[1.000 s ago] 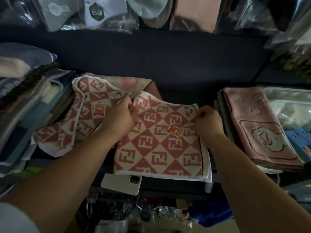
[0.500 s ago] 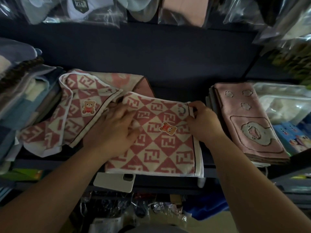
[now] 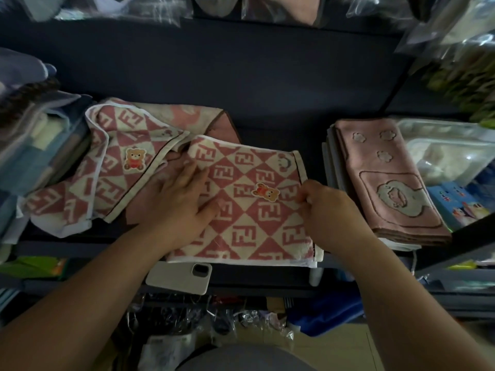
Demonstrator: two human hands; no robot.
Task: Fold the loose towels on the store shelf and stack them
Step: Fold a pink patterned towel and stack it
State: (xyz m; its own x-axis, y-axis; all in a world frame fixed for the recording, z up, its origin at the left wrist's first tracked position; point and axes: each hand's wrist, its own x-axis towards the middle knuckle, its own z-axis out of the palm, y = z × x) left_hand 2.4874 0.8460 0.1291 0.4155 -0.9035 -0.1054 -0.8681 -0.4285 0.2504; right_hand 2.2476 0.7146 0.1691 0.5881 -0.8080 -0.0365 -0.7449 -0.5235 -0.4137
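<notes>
A folded pink-and-cream checked towel [image 3: 257, 218] with a bear patch lies at the front middle of the dark shelf [image 3: 267, 103]. My left hand [image 3: 179, 202] rests flat on its left part, fingers straight. My right hand [image 3: 324, 210] pinches the towel's right edge with curled fingers. A second towel of the same pattern [image 3: 112, 167] lies loose and rumpled to the left, overlapping a pink towel [image 3: 192, 119] behind it.
A folded pink towel stack [image 3: 385, 183] with an animal design sits at the right. Stacked blue and grey towels [image 3: 34, 140] fill the left. A white phone [image 3: 182, 277] lies under the towel's front edge. Plastic-wrapped goods [image 3: 442, 151] sit far right and hang above.
My left hand slid from the towel's top left corner down onto its left side and flattened. My right hand moved down along the right edge, still holding it.
</notes>
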